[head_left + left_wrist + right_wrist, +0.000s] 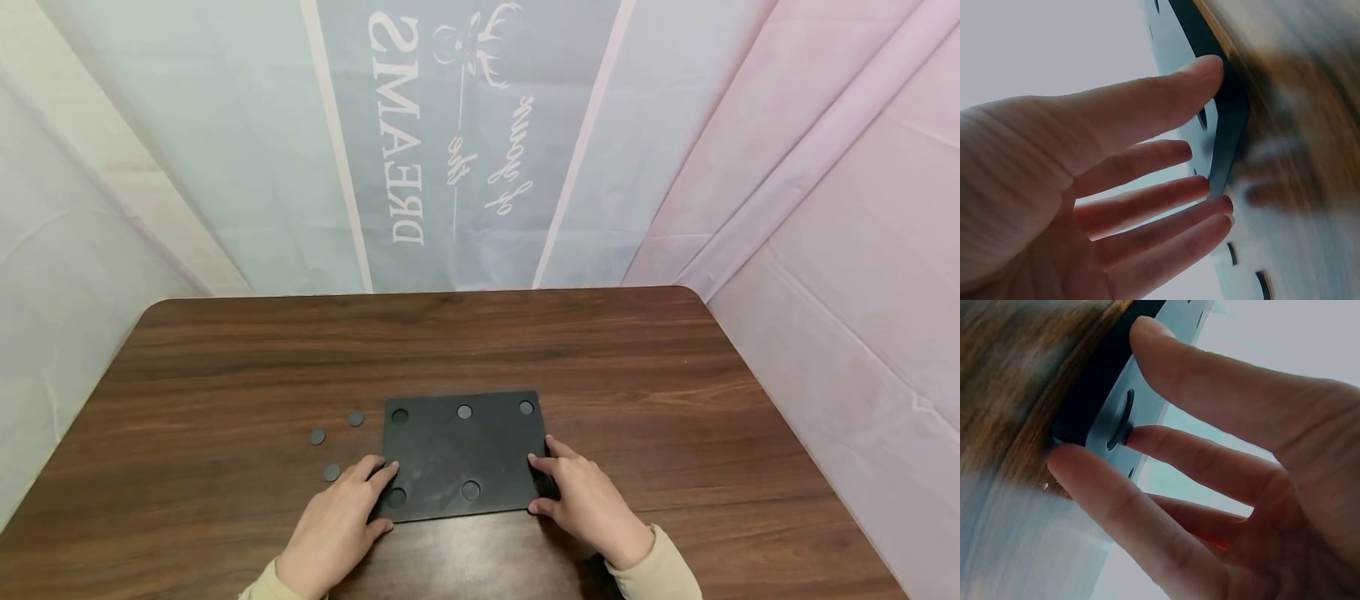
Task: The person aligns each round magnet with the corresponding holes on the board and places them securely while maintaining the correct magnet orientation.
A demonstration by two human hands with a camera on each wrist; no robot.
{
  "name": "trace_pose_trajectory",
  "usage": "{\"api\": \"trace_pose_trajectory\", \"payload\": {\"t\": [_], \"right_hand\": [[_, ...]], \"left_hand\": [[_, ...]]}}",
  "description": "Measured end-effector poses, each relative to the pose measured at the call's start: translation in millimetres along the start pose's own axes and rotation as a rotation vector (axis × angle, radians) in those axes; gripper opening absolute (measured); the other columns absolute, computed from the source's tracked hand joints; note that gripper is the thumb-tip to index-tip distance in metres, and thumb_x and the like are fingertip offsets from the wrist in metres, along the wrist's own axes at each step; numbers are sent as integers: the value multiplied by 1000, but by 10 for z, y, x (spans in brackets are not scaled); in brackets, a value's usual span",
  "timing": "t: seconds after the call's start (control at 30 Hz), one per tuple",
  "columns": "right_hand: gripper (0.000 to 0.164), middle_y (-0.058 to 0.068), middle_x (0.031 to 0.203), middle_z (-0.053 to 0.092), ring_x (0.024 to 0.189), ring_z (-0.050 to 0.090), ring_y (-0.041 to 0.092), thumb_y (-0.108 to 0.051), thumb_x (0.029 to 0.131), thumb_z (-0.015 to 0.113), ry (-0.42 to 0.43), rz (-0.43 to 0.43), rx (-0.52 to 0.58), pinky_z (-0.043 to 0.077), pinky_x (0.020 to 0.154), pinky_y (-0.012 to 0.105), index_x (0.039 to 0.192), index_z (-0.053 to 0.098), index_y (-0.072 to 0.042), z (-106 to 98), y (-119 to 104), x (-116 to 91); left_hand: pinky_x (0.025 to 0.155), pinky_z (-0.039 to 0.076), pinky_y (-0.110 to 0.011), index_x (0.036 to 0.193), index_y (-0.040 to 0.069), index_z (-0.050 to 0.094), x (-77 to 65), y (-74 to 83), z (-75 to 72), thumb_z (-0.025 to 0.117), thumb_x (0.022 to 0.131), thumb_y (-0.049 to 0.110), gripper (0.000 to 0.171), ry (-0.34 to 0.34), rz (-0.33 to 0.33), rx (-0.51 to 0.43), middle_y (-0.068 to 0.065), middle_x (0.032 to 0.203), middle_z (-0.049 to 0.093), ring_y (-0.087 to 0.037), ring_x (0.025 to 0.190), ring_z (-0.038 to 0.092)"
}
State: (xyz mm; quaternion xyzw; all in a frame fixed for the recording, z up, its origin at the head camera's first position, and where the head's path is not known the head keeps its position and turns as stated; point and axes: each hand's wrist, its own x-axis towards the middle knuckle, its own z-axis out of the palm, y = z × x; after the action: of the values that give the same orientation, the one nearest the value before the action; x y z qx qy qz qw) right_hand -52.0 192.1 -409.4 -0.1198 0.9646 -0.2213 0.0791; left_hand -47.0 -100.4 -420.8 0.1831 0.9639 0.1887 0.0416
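A black rectangular board [465, 454] with round recesses lies on the wooden table. At its near left corner rests my left hand [333, 525], thumb against the front edge and fingers around the left side. The left wrist view shows these fingers [1154, 200] fairly straight. My right hand [592, 500] touches the near right corner, one fingertip on top of the board and others along its edges. In the right wrist view, spread fingers [1204, 456] reach around a corner beside a recess [1121, 419]. Grey discs sit in some recesses, including the far middle disc [465, 412].
Three loose grey discs lie left of the board: a far disc [356, 418], a left disc [317, 436] and a near disc [332, 472] close to my left fingers. The brown table [480, 350] ends at a printed curtain [465, 150]; pale cloth hangs at both sides.
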Motion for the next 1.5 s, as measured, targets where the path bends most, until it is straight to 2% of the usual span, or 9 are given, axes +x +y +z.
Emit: {"api": "trace_pose_trajectory", "payload": {"t": [0.2,0.4,0.57,0.77,1.0,1.37,1.5], "right_hand": [[54,32,132,51,111,58,46,-16,68,86,4,8,-3,45,87,62,116,68,1,-7,-10,11],[54,31,133,51,110,58,48,-18,69,85,-7,17,-11,44,87,66,117,68,0,-22,-36,19],[53,31,134,51,111,58,47,-18,69,85,-20,20,-5,44,87,65,117,68,-1,-29,-43,24],[53,31,134,51,111,58,47,-19,70,85,-27,22,-10,44,87,65,117,68,-1,-35,-45,34],[53,32,131,53,110,59,46,-19,68,86,-12,6,-24,45,86,63,115,69,0,-38,-43,45],[54,31,131,52,110,59,46,-19,68,86,-10,-5,-25,45,87,62,116,69,-1,-22,-3,17],[54,31,131,52,110,59,46,-19,68,86,-6,-12,-24,46,87,62,116,69,0,-12,12,4]], "left_hand": [[61,54,-32,121,5,65,-37,-79,-50,87,66,18,61,42,6,47,-4,117,60,-23,102,63],[60,54,-32,120,7,66,-48,-160,-90,85,70,18,54,44,-31,87,-4,114,61,-22,101,64],[68,56,-39,120,2,65,-63,-244,-93,80,77,17,48,65,-72,90,-13,119,60,-29,107,61],[78,54,-50,120,-2,64,-84,-328,-82,78,79,12,46,79,-106,132,-25,126,55,-41,111,57],[71,55,-48,118,-2,66,-93,-389,-80,76,79,6,41,105,-132,149,-25,121,58,-41,107,58],[52,51,-34,114,1,69,-113,-348,-81,75,75,-3,40,124,-171,100,-16,110,62,-33,99,60],[50,49,-33,111,1,70,-118,-336,-71,74,75,-6,37,137,-170,90,-14,105,63,-31,94,61]]}}
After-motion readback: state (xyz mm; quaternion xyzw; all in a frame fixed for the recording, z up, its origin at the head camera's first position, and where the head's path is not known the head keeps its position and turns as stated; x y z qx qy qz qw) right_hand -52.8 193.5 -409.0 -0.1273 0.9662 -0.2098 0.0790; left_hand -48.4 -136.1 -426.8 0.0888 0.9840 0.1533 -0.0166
